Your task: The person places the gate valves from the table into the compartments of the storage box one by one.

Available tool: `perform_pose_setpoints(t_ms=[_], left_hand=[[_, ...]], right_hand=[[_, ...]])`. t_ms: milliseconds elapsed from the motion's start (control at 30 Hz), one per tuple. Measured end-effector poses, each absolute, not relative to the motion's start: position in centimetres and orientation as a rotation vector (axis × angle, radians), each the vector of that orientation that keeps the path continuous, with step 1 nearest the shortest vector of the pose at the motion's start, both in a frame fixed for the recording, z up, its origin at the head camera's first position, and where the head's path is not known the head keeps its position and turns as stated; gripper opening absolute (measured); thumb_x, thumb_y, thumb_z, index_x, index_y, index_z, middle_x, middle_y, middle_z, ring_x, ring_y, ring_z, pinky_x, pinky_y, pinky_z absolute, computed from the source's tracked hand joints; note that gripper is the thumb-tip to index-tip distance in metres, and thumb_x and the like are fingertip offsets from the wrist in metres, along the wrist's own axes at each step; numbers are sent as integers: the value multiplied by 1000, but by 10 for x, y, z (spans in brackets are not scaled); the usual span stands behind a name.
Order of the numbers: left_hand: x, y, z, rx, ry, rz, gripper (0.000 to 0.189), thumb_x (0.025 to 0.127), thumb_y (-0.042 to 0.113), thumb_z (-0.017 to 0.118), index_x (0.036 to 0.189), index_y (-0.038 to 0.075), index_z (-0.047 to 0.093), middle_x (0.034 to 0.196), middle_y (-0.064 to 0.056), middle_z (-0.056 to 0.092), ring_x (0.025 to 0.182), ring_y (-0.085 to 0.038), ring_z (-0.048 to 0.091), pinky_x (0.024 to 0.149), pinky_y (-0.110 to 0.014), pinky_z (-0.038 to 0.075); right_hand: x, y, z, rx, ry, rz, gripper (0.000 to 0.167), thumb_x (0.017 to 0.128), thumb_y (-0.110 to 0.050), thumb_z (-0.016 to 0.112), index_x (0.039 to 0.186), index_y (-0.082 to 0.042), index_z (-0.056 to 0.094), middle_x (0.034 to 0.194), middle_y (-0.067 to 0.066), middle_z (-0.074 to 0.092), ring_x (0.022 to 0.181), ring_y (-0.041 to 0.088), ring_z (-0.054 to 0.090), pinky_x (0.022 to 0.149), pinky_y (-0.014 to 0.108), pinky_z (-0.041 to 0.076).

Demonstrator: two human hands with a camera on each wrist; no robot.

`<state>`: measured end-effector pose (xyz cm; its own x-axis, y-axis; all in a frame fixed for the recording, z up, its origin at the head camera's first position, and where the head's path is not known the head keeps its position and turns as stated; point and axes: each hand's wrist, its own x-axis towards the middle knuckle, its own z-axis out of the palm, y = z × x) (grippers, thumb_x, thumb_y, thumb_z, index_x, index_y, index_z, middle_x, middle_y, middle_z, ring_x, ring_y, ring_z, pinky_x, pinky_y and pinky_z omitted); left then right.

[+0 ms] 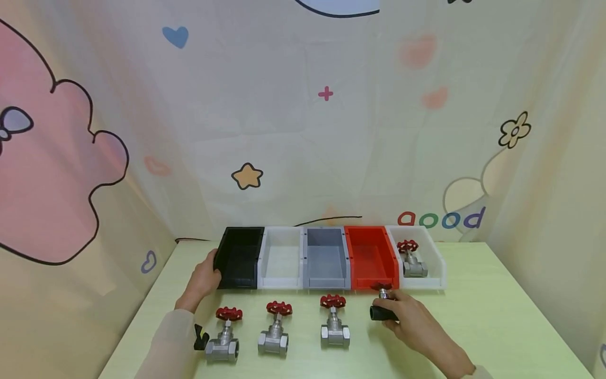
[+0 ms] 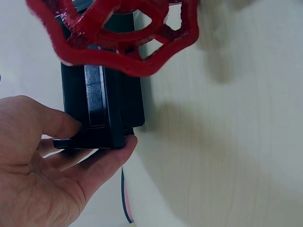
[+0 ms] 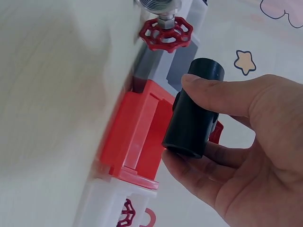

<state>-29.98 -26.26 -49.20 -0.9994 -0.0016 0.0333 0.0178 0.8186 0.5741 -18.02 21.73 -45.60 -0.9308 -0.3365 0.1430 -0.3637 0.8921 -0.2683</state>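
Observation:
My right hand (image 1: 411,322) grips a valve with a black tubular body (image 3: 191,116), a metal stem and a red handwheel. It is in front of the red bin (image 1: 371,258), and the valve's wheel overlaps the bin's front edge in the head view. In the right wrist view, thumb and fingers pinch the black body, hiding part of the wheel. My left hand (image 1: 203,279) holds the outer side of the black bin (image 2: 102,94), thumb on one face and fingers under the other. Three metal valves with red handwheels stand on the table: left (image 1: 222,347), middle (image 1: 273,339) and right (image 1: 335,334).
The bins form one row, with a white bin (image 1: 281,282) and a grey bin (image 1: 326,282) between black and red. Inside the right-end white bin (image 1: 440,281) sits another metal valve (image 1: 414,267). A printed curtain (image 1: 284,105) hangs behind the table (image 1: 487,326).

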Motion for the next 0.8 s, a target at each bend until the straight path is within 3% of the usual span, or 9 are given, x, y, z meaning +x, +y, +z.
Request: perform_pose_setpoints(t_ms=[400,633,800], left_hand=[[-301,-263,-493,-35,-2955,-931,62,95,3,41,152,-6,18,134,-40,50,110,-48,60,85,-55,49],[-301,-263,-494,-25,-2957,-933,62,95,4,40,152,-5,18,135,-40,49,111,-47,59,87,-55,48],[-301,-263,-494,-20,-2952,-936,63,95,3,41,152,-6,18,135,-39,49,109,-45,60,86,-54,49]], right_hand=[[-187,220,-440,554,-2914,450,40,76,-8,82,113,-22,73,107,8,64,94,23,60,83,44,57],[-189,223,-432,647,-2769,392,39,72,-6,84,106,-20,73,95,7,62,83,21,60,74,40,56],[-193,224,-424,642,-2766,397,39,72,-6,84,108,-18,73,98,10,63,84,24,60,75,43,56]])
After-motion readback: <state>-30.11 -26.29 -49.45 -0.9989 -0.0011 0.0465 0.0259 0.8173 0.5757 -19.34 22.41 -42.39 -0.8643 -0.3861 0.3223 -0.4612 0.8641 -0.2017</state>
